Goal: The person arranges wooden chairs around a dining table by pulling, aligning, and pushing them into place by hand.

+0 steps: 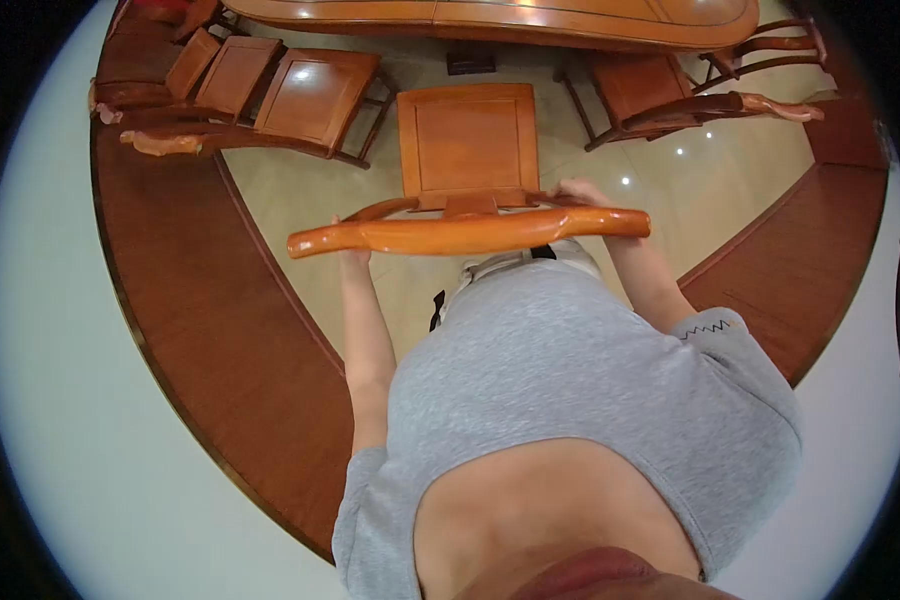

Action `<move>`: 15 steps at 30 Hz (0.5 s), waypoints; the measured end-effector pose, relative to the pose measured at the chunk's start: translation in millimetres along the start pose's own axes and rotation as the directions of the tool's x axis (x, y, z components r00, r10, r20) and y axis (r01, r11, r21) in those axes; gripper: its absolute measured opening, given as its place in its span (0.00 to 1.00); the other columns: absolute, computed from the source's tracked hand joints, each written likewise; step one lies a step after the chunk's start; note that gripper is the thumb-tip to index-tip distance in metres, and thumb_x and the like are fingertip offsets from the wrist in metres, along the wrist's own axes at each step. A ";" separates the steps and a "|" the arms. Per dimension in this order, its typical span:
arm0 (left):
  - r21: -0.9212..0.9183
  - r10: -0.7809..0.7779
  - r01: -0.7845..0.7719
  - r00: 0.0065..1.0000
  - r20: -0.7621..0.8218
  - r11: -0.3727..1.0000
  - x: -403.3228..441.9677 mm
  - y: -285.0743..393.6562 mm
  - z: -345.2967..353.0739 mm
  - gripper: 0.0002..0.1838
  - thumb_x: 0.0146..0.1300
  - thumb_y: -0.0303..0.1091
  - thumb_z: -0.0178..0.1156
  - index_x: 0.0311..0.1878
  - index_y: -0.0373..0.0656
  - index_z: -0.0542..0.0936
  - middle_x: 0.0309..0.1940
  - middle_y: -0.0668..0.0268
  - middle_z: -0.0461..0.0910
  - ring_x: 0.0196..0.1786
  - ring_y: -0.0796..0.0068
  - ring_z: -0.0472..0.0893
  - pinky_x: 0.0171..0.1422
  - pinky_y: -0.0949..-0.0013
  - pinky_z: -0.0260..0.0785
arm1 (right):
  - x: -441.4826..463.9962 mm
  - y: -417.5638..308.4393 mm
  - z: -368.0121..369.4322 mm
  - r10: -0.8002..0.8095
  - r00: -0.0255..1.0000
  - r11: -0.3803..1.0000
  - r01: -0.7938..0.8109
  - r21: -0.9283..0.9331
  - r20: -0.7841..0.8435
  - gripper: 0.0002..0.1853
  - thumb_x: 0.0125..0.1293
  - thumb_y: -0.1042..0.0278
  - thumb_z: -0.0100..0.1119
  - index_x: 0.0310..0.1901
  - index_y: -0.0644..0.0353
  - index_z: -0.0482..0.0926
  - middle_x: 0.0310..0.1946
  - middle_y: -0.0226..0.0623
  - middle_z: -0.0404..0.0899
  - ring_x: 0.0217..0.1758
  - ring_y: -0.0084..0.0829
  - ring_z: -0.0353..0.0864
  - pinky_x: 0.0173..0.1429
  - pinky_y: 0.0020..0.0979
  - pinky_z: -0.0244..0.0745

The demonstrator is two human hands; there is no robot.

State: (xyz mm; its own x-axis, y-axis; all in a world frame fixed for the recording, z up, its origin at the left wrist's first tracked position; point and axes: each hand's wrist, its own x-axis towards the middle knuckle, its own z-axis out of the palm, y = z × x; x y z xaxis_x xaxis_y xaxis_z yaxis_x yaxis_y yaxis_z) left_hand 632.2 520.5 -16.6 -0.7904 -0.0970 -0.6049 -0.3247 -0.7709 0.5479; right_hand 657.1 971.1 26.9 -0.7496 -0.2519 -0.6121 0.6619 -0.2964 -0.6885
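A glossy orange-brown wooden chair [468, 140] stands right in front of me, its back towards my body and its square seat facing away. The curved top rail [460, 232] of its back runs across the view at waist height. My left hand [352, 250] is closed on the left part of the chair back, mostly hidden behind the rail. On the other side, my right hand [582, 191] wraps round the chair frame just beyond the rail, its fingers bent and partly covered.
A large wooden table [530, 22] lies ahead. More wooden chairs line the left [315, 90] and the right [640, 90]. Shiny beige floor tiles [300, 195] are bordered by dark wooden panelling [200, 330] on the left and similar panelling [800, 250] on the right.
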 end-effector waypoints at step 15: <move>-0.257 -0.887 0.898 0.412 0.211 0.356 96.7 16.1 6.4 0.25 0.67 0.40 0.45 0.60 0.30 0.58 0.46 0.51 0.69 0.43 0.65 0.76 0.40 0.68 0.74 | 103.2 23.3 -44.3 0.429 0.821 0.548 -0.567 -0.615 -0.375 0.21 0.40 0.59 0.69 0.29 0.68 0.77 0.25 0.48 0.79 0.25 0.37 0.80 0.29 0.36 0.74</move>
State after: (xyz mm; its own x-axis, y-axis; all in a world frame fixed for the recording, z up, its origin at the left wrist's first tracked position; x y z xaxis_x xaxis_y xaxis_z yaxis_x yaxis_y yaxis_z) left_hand 547.2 502.7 -62.6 -0.1472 0.7763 -0.6130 -0.6919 -0.5237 -0.4970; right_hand 595.6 979.1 -69.5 -0.3286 0.0116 -0.9444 0.7928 0.5467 -0.2692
